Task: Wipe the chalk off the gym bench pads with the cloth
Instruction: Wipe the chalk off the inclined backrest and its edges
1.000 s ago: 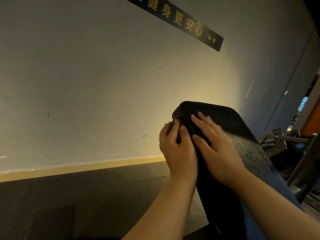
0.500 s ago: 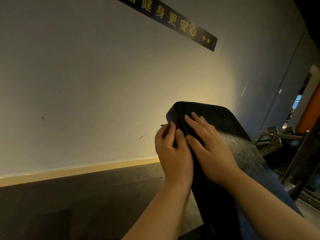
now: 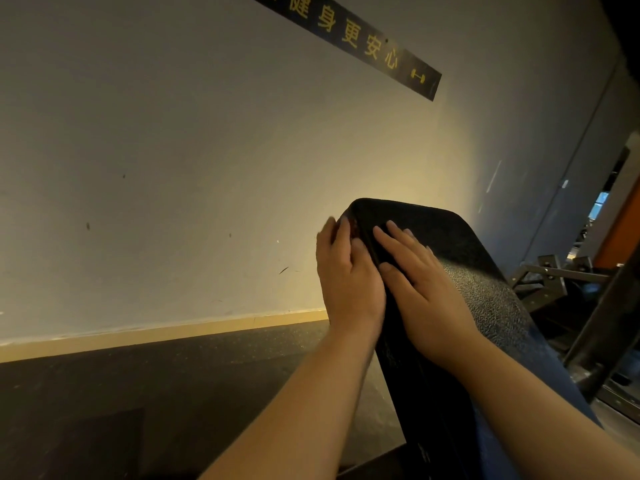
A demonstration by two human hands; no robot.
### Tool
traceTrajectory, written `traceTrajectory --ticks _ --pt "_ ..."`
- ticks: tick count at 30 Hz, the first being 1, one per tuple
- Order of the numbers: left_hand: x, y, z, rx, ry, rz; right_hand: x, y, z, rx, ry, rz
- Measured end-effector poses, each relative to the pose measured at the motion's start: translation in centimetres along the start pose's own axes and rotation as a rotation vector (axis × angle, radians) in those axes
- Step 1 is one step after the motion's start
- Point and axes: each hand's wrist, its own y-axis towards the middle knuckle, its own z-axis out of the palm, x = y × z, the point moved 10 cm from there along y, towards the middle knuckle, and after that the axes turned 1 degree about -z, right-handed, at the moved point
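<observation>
A black textured bench pad (image 3: 485, 299) slopes up toward the wall, and its top end looks darker and smoother. I cannot tell whether that dark patch (image 3: 408, 216) is a cloth draped over it. My right hand (image 3: 422, 285) lies flat on the pad's upper face with the fingers straight and spread. Against the pad's left side edge rests my left hand (image 3: 346, 278), fingers extended upward and slightly blurred, thumb on the edge. A small reddish bit shows beside the left fingertips. No chalk marks are visible on the pad.
A pale wall (image 3: 173, 168) stands close behind the pad, with a black sign strip (image 3: 381, 53) high up. Dark rubber flooring (image 3: 138, 393) spreads to the left. Metal frame parts (image 3: 554, 275) and an upright post (image 3: 602, 323) crowd the right side.
My left hand has slid up along the pad's side edge and its fingers have straightened. My right hand stays flat in nearly the same spot.
</observation>
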Motion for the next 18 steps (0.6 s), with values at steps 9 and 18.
traceTrajectory --ticks 9,18 --pt "1.1 -3.5 -0.3 0.001 -0.134 -0.032 0.2 -0.3 -0.3 -0.035 0.082 -0.02" --pt "0.3 0.1 0.1 0.037 -0.079 -0.062 0.2 -0.5 -0.6 -0.046 0.101 -0.007"
